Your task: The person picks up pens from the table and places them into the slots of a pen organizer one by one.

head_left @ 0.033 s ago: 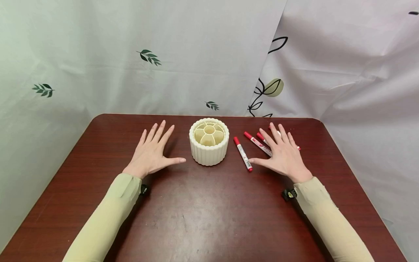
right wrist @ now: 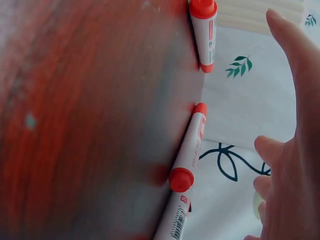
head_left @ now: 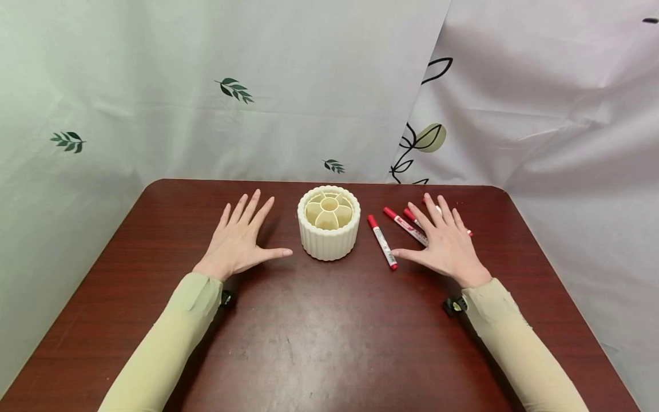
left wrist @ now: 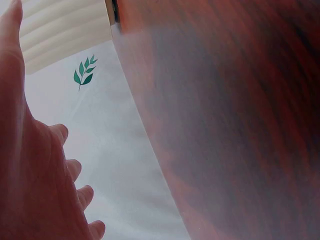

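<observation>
A cream pen holder (head_left: 329, 245) with fluted sides and petal-shaped compartments stands upright toward the back of the table. To its left my left hand (head_left: 234, 243) is spread with straight fingers, thumb pointing at the holder, holding nothing. Several white markers with red caps lie right of the holder. The nearest marker (head_left: 382, 242) lies slanted, its lower part by my right thumb. A second marker (head_left: 405, 225) runs toward my right hand (head_left: 448, 246), which is spread over the group and hides parts of the others. In the right wrist view, one marker (right wrist: 204, 35) lies apart from two others.
The dark red-brown wooden table (head_left: 329, 343) has rounded back corners. Behind it and along the sides hangs a pale cloth (head_left: 329, 86) with printed leaves. A small black device (head_left: 454, 306) sits at the right wrist, and another (head_left: 226, 298) at the left.
</observation>
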